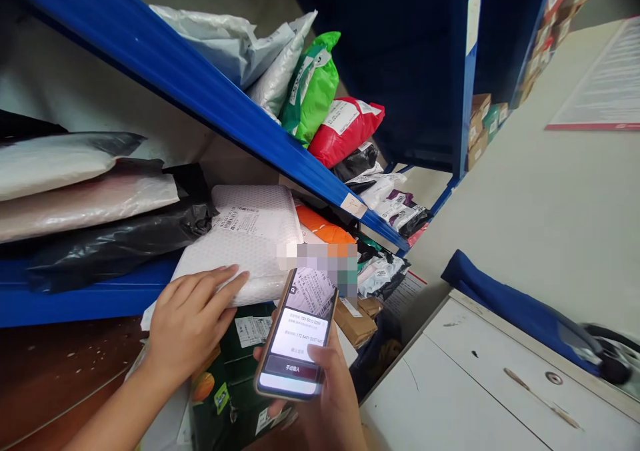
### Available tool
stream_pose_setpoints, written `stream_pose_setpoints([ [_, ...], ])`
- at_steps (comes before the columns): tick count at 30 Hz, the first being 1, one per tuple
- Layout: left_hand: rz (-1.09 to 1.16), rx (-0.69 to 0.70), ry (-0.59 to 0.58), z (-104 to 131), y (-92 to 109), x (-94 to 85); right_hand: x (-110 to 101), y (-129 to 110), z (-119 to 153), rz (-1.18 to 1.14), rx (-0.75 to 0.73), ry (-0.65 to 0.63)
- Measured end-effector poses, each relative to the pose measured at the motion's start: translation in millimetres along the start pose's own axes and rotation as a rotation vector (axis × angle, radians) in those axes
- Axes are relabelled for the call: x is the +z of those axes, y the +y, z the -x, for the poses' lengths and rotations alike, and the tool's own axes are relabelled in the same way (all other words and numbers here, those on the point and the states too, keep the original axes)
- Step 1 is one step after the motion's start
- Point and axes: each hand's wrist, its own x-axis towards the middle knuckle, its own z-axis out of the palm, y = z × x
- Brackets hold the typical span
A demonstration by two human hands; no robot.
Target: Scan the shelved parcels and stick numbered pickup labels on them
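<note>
My left hand lies flat, fingers together, on the near edge of a white bubble-wrap parcel with a printed label, resting on the blue shelf. My right hand holds a smartphone upright below the parcel, thumb on its screen. The screen shows a scanned label and a white box with numbers. Under the phone sits a green printed box.
Black, white and pink mailer bags lie at the left of the shelf. The upper blue shelf carries grey, green and red bags. More parcels fill the shelf behind. A white cabinet with a blue bag stands at the right.
</note>
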Motion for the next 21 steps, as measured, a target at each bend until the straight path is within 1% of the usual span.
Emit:
stream_pose_setpoints([
  [7,0.003,0.004,0.019,-1,1,-1.1,-2,2,5,0.004,-0.038,0.036],
  [13,-0.003,-0.01,0.018,0,0,0.4,-5,4,9,-0.019,-0.05,0.138],
  [15,0.0,-0.008,0.022,0,0,1.0,-8,6,10,-0.018,-0.052,0.153],
  [21,0.001,0.001,0.031,-3,0,1.3,-22,13,12,-0.043,-0.062,0.065],
])
